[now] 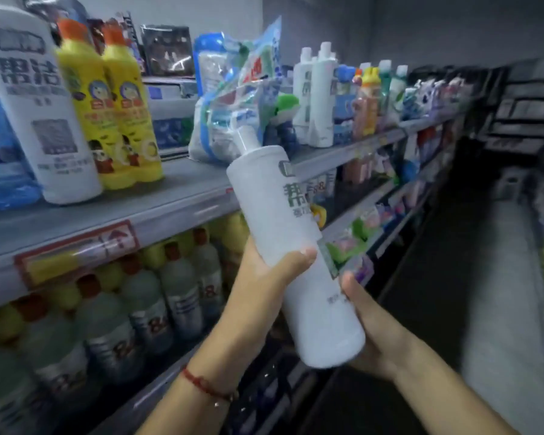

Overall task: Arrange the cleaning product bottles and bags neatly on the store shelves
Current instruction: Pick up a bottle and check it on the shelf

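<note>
White bottle held in both hands in front of the upper shelf, tilted, cap toward the shelf. Left hand grips the middle, thumb curled over the front; right hand cups the base, fingers wrapped behind. Green label characters partly read "帮". One matching white bottle stands on that shelf, label reading "帮洁". Beside it, two yellow bottles with orange caps. Blue-and-white bags lean further right. Lower-shelf bottles show "84".
</note>
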Action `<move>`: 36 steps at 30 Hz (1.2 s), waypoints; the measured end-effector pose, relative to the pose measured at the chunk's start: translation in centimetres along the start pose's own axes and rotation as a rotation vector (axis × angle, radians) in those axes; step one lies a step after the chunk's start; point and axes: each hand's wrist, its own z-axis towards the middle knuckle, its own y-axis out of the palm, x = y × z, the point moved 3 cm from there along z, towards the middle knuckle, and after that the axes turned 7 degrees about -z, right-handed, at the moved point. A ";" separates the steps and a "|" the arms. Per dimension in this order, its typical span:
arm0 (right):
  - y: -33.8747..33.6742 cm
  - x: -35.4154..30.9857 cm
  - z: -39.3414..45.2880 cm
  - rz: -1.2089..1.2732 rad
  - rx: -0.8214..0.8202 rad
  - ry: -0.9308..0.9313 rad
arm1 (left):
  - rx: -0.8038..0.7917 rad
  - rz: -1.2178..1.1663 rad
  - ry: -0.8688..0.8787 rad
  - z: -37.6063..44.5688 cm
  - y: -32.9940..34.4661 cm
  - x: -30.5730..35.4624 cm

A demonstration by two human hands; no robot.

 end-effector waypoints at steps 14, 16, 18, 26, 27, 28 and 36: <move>-9.7 12.0 -6.9 -0.467 0.380 0.274 | 0.365 -0.392 -0.779 -7.7 2.0 -18.2; -10.8 12.5 -7.7 -0.688 0.459 0.309 | 0.465 -0.535 -0.853 -8.5 2.6 -20.3; -11.8 12.8 -8.6 -0.924 0.505 0.371 | 0.538 -0.642 -0.912 -9.0 3.4 -22.2; -16.5 14.3 -11.9 -0.938 0.519 0.455 | 0.485 -0.624 -1.024 -8.3 7.8 -26.2; -17.1 14.3 -12.2 -0.917 0.512 0.454 | 0.453 -0.601 -1.019 -8.0 8.2 -26.6; -17.8 14.1 -12.5 -0.893 0.505 0.454 | 0.416 -0.572 -1.015 -7.5 8.9 -27.0; -25.6 13.6 -13.4 -0.630 0.483 0.358 | 0.001 -0.165 -0.812 -2.5 16.0 -28.3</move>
